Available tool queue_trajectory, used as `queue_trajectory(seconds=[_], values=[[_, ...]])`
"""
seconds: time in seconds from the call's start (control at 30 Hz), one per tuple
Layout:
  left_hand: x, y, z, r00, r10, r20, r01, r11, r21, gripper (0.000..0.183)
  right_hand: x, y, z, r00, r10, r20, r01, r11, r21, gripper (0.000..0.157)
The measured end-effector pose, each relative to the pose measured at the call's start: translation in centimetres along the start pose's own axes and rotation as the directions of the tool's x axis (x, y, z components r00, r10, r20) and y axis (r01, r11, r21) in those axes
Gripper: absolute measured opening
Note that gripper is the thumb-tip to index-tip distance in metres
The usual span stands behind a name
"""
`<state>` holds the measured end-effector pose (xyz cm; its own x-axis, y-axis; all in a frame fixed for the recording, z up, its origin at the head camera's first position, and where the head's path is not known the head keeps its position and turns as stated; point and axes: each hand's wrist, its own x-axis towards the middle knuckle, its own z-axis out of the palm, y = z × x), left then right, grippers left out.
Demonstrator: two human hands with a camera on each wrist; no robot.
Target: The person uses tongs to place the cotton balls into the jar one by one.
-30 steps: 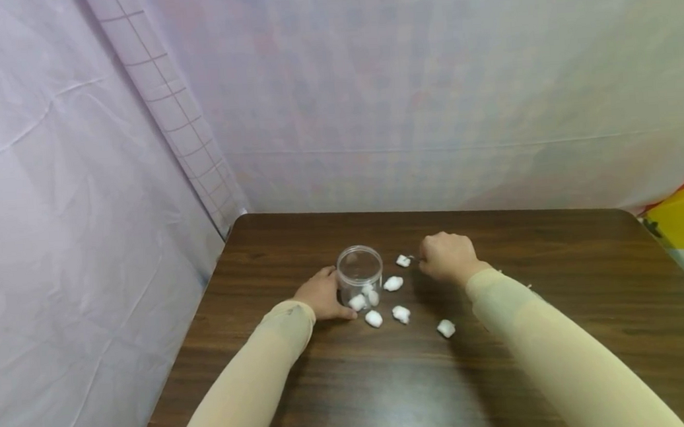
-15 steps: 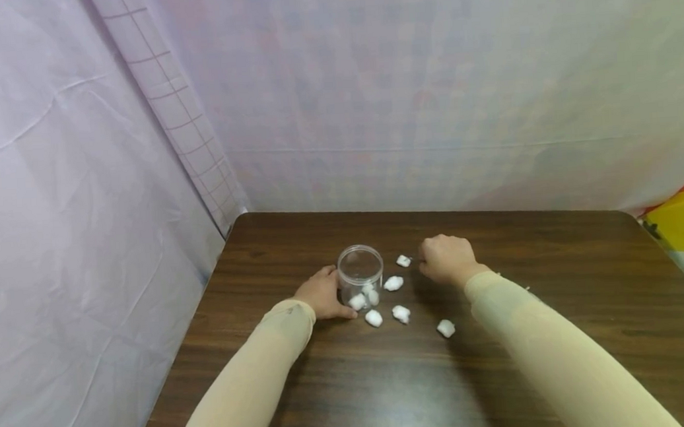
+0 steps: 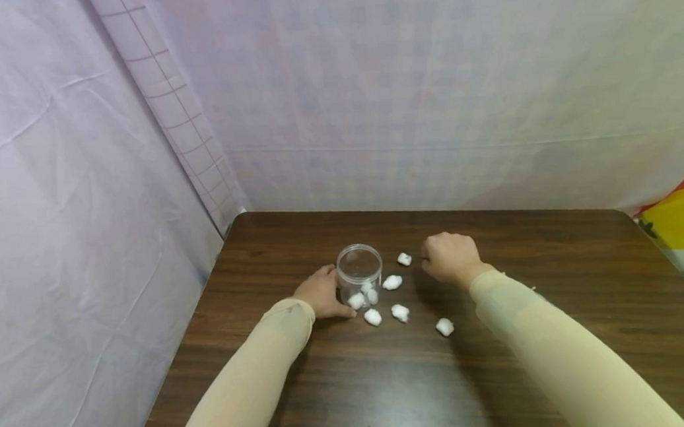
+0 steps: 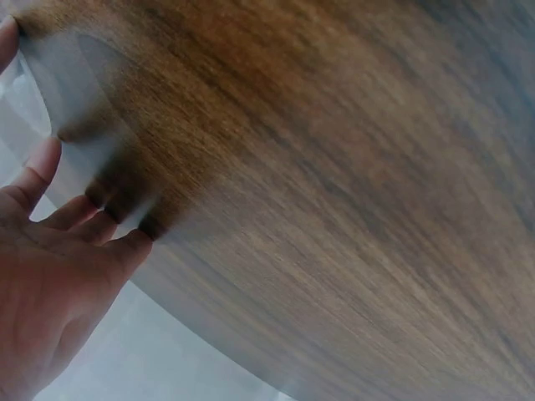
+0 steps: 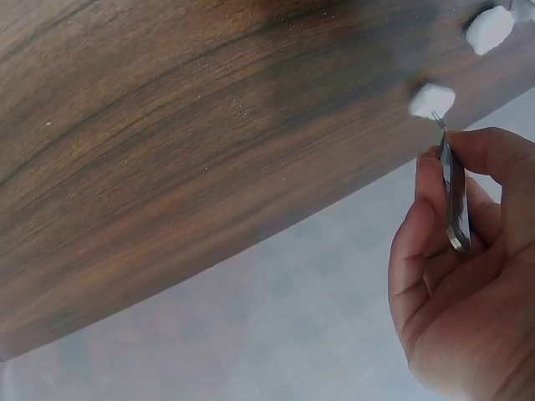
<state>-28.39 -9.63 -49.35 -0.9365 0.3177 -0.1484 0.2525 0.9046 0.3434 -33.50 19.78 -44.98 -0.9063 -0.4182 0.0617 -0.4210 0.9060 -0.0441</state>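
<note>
Free from above and through the lower centre; crowded around the jar (image 3: 360, 281).
In the head view, the jar's mouth opens upward with free air above it, while the left hand (image 3: 321, 293) blocks its left side. White tufts (image 3: 392, 282) lie along its right and lower right, narrowing the way to the right hand (image 3: 451, 257); in the right wrist view, tweezers (image 5: 456, 196) bridge that hand and the nearest tuft. Between the sleeves (image 3: 257, 378), bare table (image 3: 330, 386) reaches the bottom edge. Behind the jar, a strip of wood ends at the cloth wall (image 3: 417, 102).
</note>
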Motion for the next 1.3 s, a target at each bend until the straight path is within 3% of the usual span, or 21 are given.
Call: queue_trajectory(seconds=[0.43, 0.83, 1.1, 1.3], values=[[0.1, -0.3, 0.2, 1.000, -0.010, 0.006, 0.010, 1.000, 0.001, 0.100, -1.2, 0.4, -1.3, 1.000, -0.014, -0.003, 0.014, 1.000, 0.000, 0.034], [0.2, -0.5, 0.2, 1.000, 0.005, 0.001, -0.005, 1.000, -0.004, 0.100, -2.3, 0.7, -4.1, 0.997, -0.044, -0.063, 0.043, 0.999, -0.015, 0.029], [0.2, -0.5, 0.1, 1.000, 0.006, -0.001, -0.006, 1.000, 0.001, 0.100, -2.5, -1.0, -6.2, 0.979, -0.116, -0.167, 0.117, 0.993, -0.006, 0.027], [0.3, -0.7, 0.3, 1.000, 0.015, -0.008, -0.015, 1.000, -0.001, 0.101, -2.6, -2.8, -7.7, 0.956, -0.161, -0.244, 0.160, 0.987, -0.026, 0.011]])
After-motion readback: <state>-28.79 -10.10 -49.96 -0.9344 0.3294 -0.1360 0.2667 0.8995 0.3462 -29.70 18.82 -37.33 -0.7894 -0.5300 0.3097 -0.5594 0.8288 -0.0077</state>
